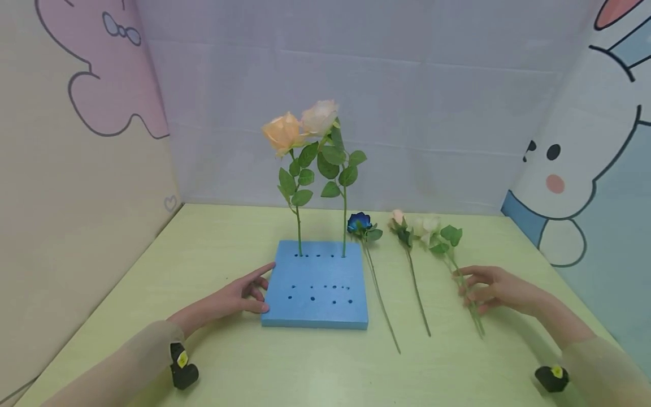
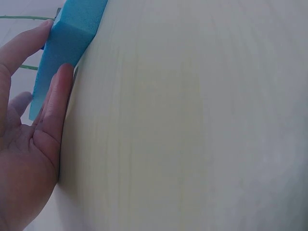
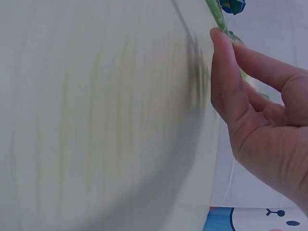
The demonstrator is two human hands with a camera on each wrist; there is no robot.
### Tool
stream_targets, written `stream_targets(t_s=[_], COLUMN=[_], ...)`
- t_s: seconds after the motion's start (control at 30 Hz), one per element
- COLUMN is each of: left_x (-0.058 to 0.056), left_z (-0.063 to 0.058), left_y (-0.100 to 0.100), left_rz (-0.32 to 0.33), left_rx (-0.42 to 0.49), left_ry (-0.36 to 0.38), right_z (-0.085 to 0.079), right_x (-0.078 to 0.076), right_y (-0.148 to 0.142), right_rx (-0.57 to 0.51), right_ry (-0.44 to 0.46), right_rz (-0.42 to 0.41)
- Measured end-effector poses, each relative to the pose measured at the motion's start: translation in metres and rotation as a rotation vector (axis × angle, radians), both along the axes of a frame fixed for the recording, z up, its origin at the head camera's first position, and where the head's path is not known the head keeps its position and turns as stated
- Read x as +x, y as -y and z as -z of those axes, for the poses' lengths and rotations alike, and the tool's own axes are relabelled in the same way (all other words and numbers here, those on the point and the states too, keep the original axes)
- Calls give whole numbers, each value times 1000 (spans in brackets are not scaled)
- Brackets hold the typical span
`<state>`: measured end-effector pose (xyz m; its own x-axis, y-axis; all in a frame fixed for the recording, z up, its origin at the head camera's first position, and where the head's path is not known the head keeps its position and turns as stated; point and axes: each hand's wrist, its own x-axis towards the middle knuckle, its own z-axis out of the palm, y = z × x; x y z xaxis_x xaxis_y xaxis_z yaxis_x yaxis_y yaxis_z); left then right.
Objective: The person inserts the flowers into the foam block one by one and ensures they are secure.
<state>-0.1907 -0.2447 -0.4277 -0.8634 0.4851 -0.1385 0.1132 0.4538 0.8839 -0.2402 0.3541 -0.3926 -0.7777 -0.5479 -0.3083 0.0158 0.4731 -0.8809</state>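
Observation:
My left hand [image 1: 239,295] rests against the left side of a blue foam block [image 1: 315,323] with several holes in its top. Its index finger and thumb touch that edge; the left wrist view shows the fingers [image 2: 61,91] alongside the foam. Two artificial roses stand upright in the back row of holes: a peach rose [image 1: 282,133] on the left and a pale pink rose [image 1: 320,117] on the right. My right hand [image 1: 500,289] pinches the green stem [image 3: 217,17] of a white rose [image 1: 428,227], whose bloom points toward the back of the table.
Right of the block lie a blue rose [image 1: 359,222] and a pink rose [image 1: 398,218], stems toward me. The pale yellow table [image 1: 218,362] ends at a plain cloth backdrop [image 1: 432,113]. Side panels with cartoon prints, including a rabbit [image 1: 574,152], flank it.

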Motion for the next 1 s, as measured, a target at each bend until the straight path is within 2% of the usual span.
stream_targets(t_s=[0.3, 0.53, 0.73, 1.0], left_x=[-1, -1, 0, 1], left_z=[0, 1, 1, 0], left_y=[0, 0, 0, -1], left_rz=[-4, -7, -22, -3], left_rx=[-10, -22, -35, -15], left_ry=[-3, -12, -9, -17], right_z=[-14, -27, -39, -51], right_x=[5, 11, 16, 26], right_y=[16, 39, 67, 102], right_rx=[-76, -150, -225, -286], right_ry=[-66, -155, -287, -417], right_rz=[129, 235, 254, 263])
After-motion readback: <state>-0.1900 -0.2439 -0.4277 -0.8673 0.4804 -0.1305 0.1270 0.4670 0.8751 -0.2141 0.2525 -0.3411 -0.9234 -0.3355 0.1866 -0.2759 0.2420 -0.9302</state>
